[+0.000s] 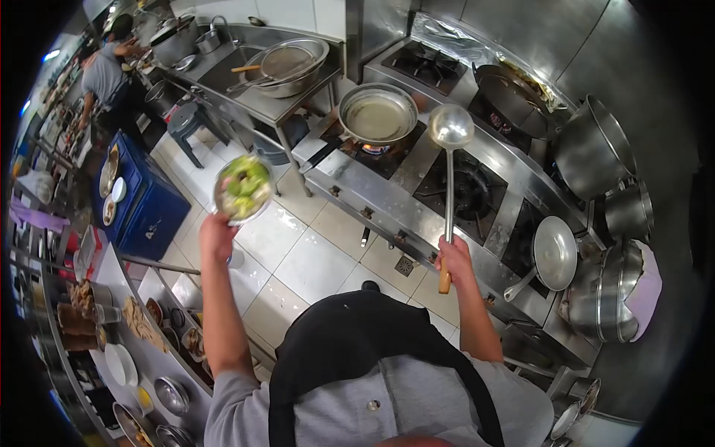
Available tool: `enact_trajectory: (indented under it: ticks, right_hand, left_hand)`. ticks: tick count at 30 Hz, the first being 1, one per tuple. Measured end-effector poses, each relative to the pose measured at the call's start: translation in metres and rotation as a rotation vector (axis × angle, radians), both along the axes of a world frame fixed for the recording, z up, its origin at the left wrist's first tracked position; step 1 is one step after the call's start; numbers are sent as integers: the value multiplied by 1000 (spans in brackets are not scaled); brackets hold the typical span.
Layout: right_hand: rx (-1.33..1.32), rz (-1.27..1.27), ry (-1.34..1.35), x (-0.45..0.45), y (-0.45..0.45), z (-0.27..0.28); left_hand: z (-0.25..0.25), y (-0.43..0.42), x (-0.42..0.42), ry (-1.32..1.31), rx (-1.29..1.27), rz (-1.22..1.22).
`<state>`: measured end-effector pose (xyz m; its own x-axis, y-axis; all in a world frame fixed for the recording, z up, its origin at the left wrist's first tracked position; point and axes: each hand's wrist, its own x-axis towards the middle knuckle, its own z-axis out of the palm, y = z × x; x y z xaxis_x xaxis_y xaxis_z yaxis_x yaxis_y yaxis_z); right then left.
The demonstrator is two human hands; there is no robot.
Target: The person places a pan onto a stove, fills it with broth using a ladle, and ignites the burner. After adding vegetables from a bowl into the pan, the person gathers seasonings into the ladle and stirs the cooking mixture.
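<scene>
My left hand [217, 240] is closed on the near rim of a bowl of chopped vegetables [243, 188], green and pale pieces, held out over the floor tiles. In my right hand [456, 261] is a long-handled ladle [450, 128], gripped by its wooden end. Its round metal head is raised over the stove, right of a frying pan [377, 114]. That pan sits on a lit burner, with a pale liquid in it and its black handle pointing toward the stove's front left.
A wok [514, 97] stands on a back burner. Along the right are a small pan [555, 253] and large pots [596, 149]. Strainers and basins [287, 67] rest on the steel counter. A blue chest [141, 194], a stool [192, 127] and a person [112, 74] are at left.
</scene>
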<state>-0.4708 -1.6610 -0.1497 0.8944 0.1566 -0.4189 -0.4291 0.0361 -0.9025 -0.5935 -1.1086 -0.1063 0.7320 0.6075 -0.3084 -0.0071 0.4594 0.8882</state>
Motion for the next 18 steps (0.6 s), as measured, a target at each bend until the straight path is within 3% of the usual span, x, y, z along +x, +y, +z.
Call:
enact_trajectory:
  ticks: [3,8,15,16,18]
  right_hand:
    - [11,27,18,11,-4,-1]
    - [0,28,87,13,-13,8]
    - [-42,-38,135,-8,-36,20]
    - [-42,-45,144,-12,-38,23]
    - [-46,-60,153,-18,-43,26]
  left_hand:
    - [-6,-31,126,50,62,-89]
    - [28,-113,285,129,400,-198]
    - [14,-167,410,440,842,-399]
    - [-16,-162,433,436,1038,-349]
    - [-15,-184,438,390,1397,-261]
